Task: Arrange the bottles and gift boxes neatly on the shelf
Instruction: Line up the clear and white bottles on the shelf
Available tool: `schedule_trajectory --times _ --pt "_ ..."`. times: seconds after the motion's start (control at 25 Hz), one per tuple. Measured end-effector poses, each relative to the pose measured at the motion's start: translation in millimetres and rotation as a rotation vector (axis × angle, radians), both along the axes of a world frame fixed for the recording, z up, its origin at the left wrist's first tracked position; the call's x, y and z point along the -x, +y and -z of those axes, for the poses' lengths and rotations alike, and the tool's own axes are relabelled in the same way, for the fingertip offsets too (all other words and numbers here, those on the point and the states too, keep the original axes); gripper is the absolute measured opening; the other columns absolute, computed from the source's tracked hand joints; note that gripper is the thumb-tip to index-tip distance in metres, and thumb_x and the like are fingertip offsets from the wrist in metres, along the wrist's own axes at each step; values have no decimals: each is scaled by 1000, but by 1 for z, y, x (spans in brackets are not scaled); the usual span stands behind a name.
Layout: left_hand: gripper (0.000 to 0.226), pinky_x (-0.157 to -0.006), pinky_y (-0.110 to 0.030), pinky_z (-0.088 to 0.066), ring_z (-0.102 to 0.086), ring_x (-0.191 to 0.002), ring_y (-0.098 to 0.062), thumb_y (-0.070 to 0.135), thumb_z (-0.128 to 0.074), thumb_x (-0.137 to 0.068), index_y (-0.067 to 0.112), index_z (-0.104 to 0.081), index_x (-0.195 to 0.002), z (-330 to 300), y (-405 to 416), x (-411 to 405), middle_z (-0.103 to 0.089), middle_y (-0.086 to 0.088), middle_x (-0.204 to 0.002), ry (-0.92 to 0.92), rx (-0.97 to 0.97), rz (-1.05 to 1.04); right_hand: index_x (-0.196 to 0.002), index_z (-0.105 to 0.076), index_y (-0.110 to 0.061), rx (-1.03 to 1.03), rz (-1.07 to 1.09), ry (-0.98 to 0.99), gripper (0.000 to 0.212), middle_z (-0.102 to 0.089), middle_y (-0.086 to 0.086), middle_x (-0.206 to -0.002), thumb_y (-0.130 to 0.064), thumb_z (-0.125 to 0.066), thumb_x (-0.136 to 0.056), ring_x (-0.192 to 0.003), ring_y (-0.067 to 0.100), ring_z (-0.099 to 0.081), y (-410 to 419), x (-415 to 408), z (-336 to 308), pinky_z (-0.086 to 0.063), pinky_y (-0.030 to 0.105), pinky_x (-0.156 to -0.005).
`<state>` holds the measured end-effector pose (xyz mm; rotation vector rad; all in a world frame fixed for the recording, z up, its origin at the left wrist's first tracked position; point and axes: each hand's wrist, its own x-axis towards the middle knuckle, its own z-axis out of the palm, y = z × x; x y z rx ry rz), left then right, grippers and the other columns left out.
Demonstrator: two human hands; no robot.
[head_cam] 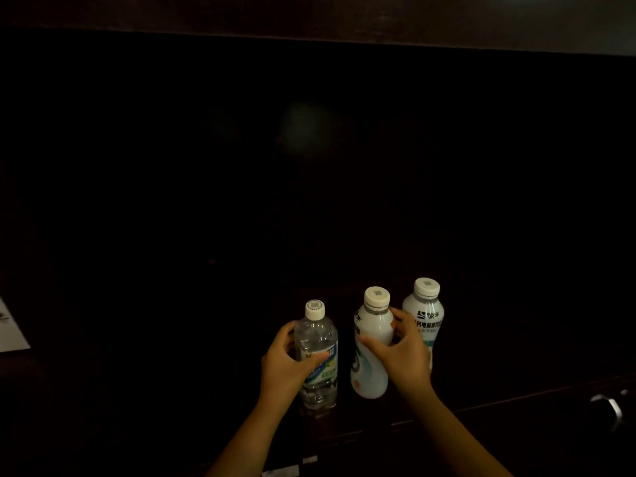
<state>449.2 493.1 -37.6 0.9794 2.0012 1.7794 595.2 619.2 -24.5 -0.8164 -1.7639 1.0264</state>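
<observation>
Three bottles stand in a row on a dark shelf [481,406]. My left hand [287,361] is wrapped around a clear water bottle [318,342] with a white cap and a blue-green label. My right hand [401,352] grips the waist of a white drink bottle [371,339] in the middle. To its right a second white bottle [426,315] with printed characters stands upright and free, partly hidden behind my right hand. No gift boxes show in the dark.
The shelf's back and sides are almost black. A pale flat object [10,333] lies at the far left edge. A metal handle [611,409] glints at the lower right, below the shelf's front edge.
</observation>
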Motion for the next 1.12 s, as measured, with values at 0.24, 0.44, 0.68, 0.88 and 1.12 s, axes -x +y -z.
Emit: schedule_trajectory --times 0.24,0.44,0.68,0.88,1.12 --pt "56 -66 -10 -49 -56 -91 9 20 -82 -62 43 -50 -102 -1 2 -1 -60 22 -99 4 12 -2 -116 -46 -22 -8 -72 -11 65 -59 -4 -109 -19 -82 -63 -100 12 -58 6 -3 -1 -52 30 -85" --pt "57 -76 -16 -49 -59 -99 -6 22 -81 -65 28 -53 -114 -8 -1 -4 -63 5 -110 30 35 8 -116 -44 -18 -16 -81 -39 65 -59 2 -110 -17 -82 -63 -100 16 -59 6 -3 -5 -51 28 -82" --pt "87 -96 -33 -43 -48 -125 -22 21 -82 -65 20 -34 -139 -14 -7 -8 -50 -6 -138 27 140 -23 -130 -34 -9 6 -118 -129 81 -56 15 -122 -17 -81 -65 -110 28 -56 13 -6 -10 -50 41 -91" --pt "95 -99 -32 -39 -43 -129 -22 31 -80 -65 26 -26 -143 -7 -44 -8 -44 -10 -143 56 185 -63 -135 -32 -8 -21 -51 -152 84 -51 18 -131 -21 -80 -67 -115 30 -53 2 -22 2 -48 40 -91" --pt "83 -96 -27 -40 -50 -121 -17 41 -75 -69 29 -32 -139 -13 -102 1 -54 -3 -132 166 291 -73 -137 -29 -10 -6 -61 -195 84 -48 19 -132 -25 -78 -70 -120 34 -48 -42 -19 10 -45 51 -97"
